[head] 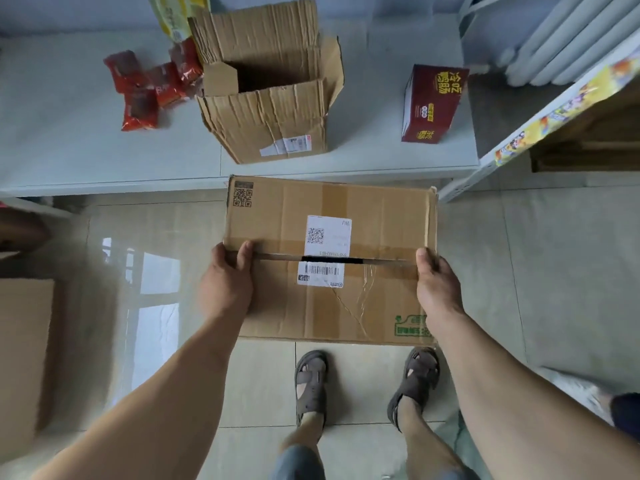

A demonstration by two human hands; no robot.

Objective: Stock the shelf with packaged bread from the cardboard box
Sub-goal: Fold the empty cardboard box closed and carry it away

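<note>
I hold a closed cardboard box [374,223] with white labels and a slit along its top seam, above the tiled floor in front of my feet. My left hand [227,280] grips its left edge, thumb on top. My right hand [437,284] grips its right edge the same way. The low pale shelf [104,147] lies just beyond the box. On it lie several red bread packets [143,90] at the left, beside an open, crumpled cardboard box [273,109].
A dark red carton [433,103] stands on the shelf's right part. A shelf upright with a colourful strip [554,109] rises at the right, a radiator [568,39] behind it. Another cardboard box [24,355] sits on the floor at the left. My sandalled feet [367,386] stand below the box.
</note>
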